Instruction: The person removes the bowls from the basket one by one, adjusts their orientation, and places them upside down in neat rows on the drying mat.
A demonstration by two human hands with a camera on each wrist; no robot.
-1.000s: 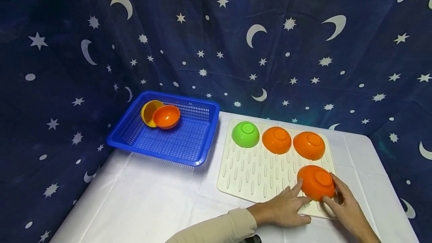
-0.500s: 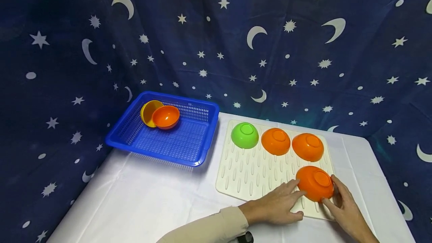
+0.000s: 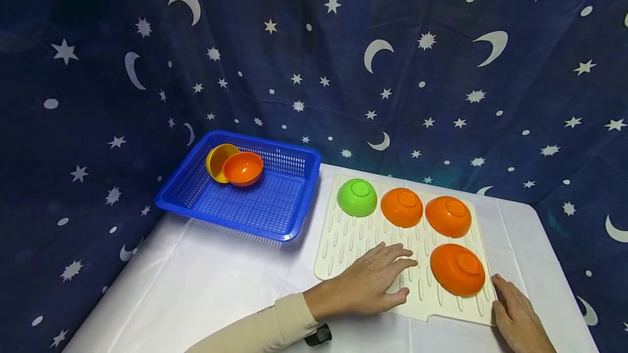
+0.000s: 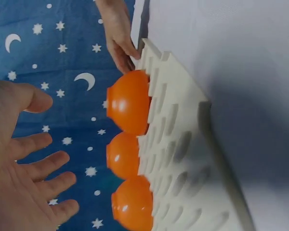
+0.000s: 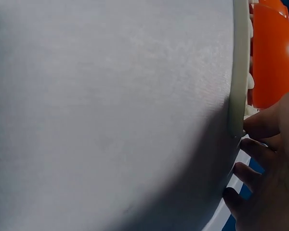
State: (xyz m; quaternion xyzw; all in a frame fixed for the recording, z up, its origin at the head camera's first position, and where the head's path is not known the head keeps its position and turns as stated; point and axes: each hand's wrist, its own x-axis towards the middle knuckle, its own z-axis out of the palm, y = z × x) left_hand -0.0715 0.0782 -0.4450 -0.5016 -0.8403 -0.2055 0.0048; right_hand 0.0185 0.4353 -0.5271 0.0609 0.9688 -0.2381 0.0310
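Observation:
An orange bowl [image 3: 453,271] sits upside down near the front right corner of the cream ridged drying mat [image 3: 338,249]. Over the mat's front part, left of that bowl, my left hand [image 3: 365,282] is held with fingers spread and nothing in it. My right hand [image 3: 520,312] is at the mat's right edge, apart from the bowl. In the right wrist view, its thumb [image 5: 262,122] is at the mat's corner and the fingertips [image 5: 232,195] rest by it on the tablecloth. Along the mat's back row stand an upturned green bowl [image 3: 356,206] and two upturned orange bowls [image 3: 399,211] [image 3: 446,222].
To the left stands a blue perforated basket [image 3: 304,200]. Inside, a yellow bowl [image 3: 215,163] leans on its side beside an orange bowl [image 3: 242,169] that faces up. A dark curtain [image 3: 294,42] with moons and stars hangs behind the white-covered table [image 3: 196,277].
Both hands have come away from the front orange bowl, which stays on the mat. My left hand moved left; my right hand shifted right and down to the mat's edge.

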